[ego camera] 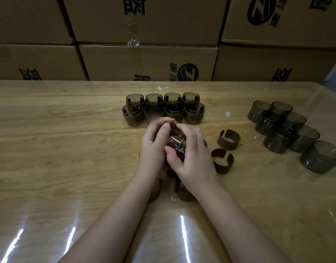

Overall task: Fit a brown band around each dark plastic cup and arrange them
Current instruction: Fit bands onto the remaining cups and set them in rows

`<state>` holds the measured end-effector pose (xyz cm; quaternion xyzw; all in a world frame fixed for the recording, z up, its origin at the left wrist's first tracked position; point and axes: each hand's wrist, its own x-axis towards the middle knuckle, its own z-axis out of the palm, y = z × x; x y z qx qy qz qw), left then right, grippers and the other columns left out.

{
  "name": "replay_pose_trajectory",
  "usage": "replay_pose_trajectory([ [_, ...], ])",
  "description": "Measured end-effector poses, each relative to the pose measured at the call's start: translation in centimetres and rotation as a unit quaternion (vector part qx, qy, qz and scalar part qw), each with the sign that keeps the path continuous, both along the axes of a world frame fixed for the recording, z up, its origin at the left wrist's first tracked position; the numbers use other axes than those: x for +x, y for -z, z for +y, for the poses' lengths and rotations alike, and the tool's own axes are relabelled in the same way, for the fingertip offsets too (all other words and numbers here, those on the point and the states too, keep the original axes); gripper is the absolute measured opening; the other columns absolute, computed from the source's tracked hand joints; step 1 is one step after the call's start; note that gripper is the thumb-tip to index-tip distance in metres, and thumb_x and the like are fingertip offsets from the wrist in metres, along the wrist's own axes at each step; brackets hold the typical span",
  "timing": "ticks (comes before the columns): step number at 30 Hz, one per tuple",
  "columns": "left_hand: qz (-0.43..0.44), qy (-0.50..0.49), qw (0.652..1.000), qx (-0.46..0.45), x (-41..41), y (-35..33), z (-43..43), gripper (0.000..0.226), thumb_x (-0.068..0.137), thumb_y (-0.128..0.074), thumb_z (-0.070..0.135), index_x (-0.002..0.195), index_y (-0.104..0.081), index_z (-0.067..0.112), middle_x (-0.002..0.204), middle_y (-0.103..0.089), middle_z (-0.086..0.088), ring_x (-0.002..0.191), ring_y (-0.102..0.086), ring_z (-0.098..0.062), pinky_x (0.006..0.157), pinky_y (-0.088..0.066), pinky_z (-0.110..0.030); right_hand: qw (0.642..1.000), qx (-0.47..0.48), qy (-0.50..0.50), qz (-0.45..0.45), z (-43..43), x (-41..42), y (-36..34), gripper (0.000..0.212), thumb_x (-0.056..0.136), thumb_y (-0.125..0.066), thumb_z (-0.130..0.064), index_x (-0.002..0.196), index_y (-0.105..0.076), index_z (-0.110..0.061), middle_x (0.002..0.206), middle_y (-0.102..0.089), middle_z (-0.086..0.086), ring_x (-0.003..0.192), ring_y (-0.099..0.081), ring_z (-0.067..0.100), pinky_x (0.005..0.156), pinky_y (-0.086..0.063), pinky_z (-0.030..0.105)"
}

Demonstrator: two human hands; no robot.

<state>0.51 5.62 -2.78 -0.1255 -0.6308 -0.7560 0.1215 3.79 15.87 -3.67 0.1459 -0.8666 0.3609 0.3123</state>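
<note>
Cup [175, 138] clasped between left hand [153, 149] and right hand [194, 158]; fingers [184, 127] curled.

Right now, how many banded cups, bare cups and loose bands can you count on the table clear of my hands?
Banded cups: 8
Bare cups, right pile: 7
Loose brown bands clear of hands: 2
Total: 17, excluding the held cup in the left hand and right hand.
</note>
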Motion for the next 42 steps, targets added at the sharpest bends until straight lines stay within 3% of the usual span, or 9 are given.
replay_pose_trajectory([
  [7, -0.061, -0.002, 0.993, 0.097, -0.3, -0.2, 0.0, 0.021, 0.084, -0.05, 0.024, 0.087, -0.068, 0.015, 0.088, -0.071, 0.002, 0.085, -0.068, -0.01, 0.071, -0.053, -0.021, 0.991, 0.119, -0.029, 0.062, 0.6, -0.1, 0.0, 0.054, 0.088, -0.057, -0.036, 0.135, -0.034, -0.022, 0.127, -0.051, 0.017, 0.111, -0.054, 0.03, 0.093, -0.048, 0.035],
  [14, -0.156, 0.097, 0.969, 0.167, -0.3, -0.6, -0.2, 0.032, 0.087, -0.049, 0.04, 0.1, -0.068, 0.018, 0.1, -0.067, -0.011, 0.098, -0.065, -0.026, 0.087, -0.053, -0.041, 0.979, 0.146, -0.053, 0.134, 0.8, -0.6, 0.0, 0.048, 0.083, -0.065, -0.013, 0.125, -0.044, -0.021, 0.137, -0.039, 0.007, 0.125, -0.044, 0.032, 0.105, -0.04, 0.04],
  [17, -0.177, 0.136, 0.965, 0.136, 0.1, -0.4, -0.1, 0.043, 0.09, -0.047, 0.048, 0.101, -0.069, 0.014, 0.098, -0.07, -0.01, 0.097, -0.067, -0.025, 0.081, -0.057, -0.035, 0.979, 0.138, -0.041, 0.142, 0.9, -0.5, 0.2, 0.048, 0.08, -0.064, -0.015, 0.122, -0.042, -0.019, 0.133, -0.035, 0.008, 0.124, -0.045, 0.033, 0.106, -0.038, 0.041],
  [23, -0.151, 0.139, 0.979, -0.01, 0.6, -0.1, 0.4, 0.06, 0.077, -0.05, 0.065, 0.097, -0.072, 0.012, 0.1, -0.071, -0.016, 0.102, -0.066, -0.029, 0.095, -0.048, -0.044, 0.984, 0.081, 0.008, 0.156, 1.0, -0.3, 0.4, 0.035, 0.086, -0.055, -0.03, 0.116, -0.041, -0.018, 0.119, -0.039, 0.009, 0.105, -0.05, 0.033, 0.091, -0.042, 0.041],
  [26, -0.095, 0.111, 0.989, -0.03, 0.5, 0.0, 0.8, 0.054, 0.082, -0.044, 0.06, 0.09, -0.071, 0.014, 0.083, -0.069, -0.001, 0.083, -0.064, -0.013, 0.078, -0.051, -0.026, 0.988, -0.016, 0.032, 0.151, -0.1, -0.2, 0.1, 0.021, 0.089, -0.049, -0.027, 0.106, -0.047, -0.016, 0.109, -0.051, 0.013, 0.099, -0.052, 0.027, 0.09, -0.041, 0.037],
  [31, 0.019, 0.064, 0.993, -0.093, 0.8, 0.5, 1.2, 0.036, 0.085, -0.037, 0.054, 0.1, -0.058, 0.029, 0.092, -0.064, 0.019, 0.087, -0.059, 0.003, 0.076, -0.046, -0.013, 0.951, -0.309, 0.004, 0.02, -1.8, 0.3, -0.5, 0.012, 0.094, -0.041, -0.027, 0.097, -0.052, -0.025, 0.104, -0.058, 0.0, 0.101, -0.056, 0.016, 0.087, -0.048, 0.035],
  [34, 0.058, 0.026, 0.988, -0.139, 1.0, 0.8, 1.1, 0.029, 0.086, -0.037, 0.055, 0.107, -0.05, 0.039, 0.099, -0.062, 0.012, 0.087, -0.06, 0.002, 0.073, -0.045, -0.011, 0.908, -0.417, -0.036, -0.029, -1.7, 0.3, -0.9, 0.017, 0.092, -0.041, -0.024, 0.097, -0.057, -0.025, 0.098, -0.062, -0.008, 0.095, -0.061, 0.005, 0.079, -0.048, 0.017],
  [39, 0.133, -0.01, 0.962, -0.237, 1.1, 1.2, 1.1, 0.029, 0.089, -0.036, 0.055, 0.116, -0.038, 0.046, 0.112, -0.052, 0.005, 0.092, -0.055, -0.002, 0.072, -0.046, -0.021, 0.82, -0.547, -0.07, -0.155, -0.8, -0.1, -1.5, 0.022, 0.086, -0.045, -0.038, 0.085, -0.067, -0.035, 0.096, -0.07, -0.005, 0.097, -0.066, 0.013, 0.075, -0.055, 0.028],
  [42, 0.178, -0.03, 0.942, -0.282, 1.3, 1.2, 1.2, 0.042, 0.09, -0.037, 0.052, 0.126, -0.032, 0.033, 0.118, -0.043, 0.01, 0.095, -0.05, 0.001, 0.073, -0.045, -0.018, 0.759, -0.603, -0.109, -0.218, 0.2, -0.2, -1.8, 0.026, 0.093, -0.046, -0.038, 0.093, -0.071, -0.029, 0.098, -0.072, 0.002, 0.096, -0.069, 0.016, 0.066, -0.054, 0.024],
])
